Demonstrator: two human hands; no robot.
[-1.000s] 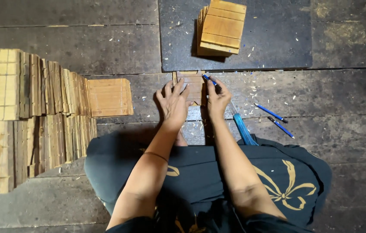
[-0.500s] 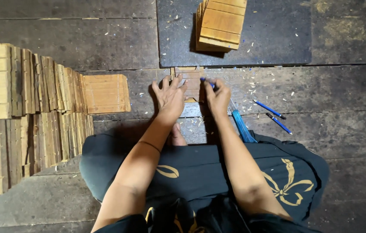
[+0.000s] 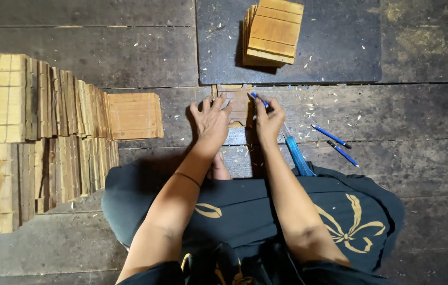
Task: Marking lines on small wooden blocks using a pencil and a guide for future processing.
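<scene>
I sit on a dark plank floor [image 3: 419,158], looking down at my two bare hands. My left hand [image 3: 211,121] lies flat with fingers spread, pressing down a small wooden panel [image 3: 237,100] on the floor just in front of my knees, against the edge of a dark mat [image 3: 340,47]. My right hand [image 3: 267,121] is closed around a blue pen [image 3: 257,98], its tip on the panel. To mark well, I judge the left hand should keep the panel from sliding while the pen moves steadily. A stack of panels [image 3: 272,31] rests on the mat; long rows of panels [image 3: 39,137] lie to my left. Two more pens [image 3: 337,143] and a blue tool [image 3: 297,154] lie to my right.
</scene>
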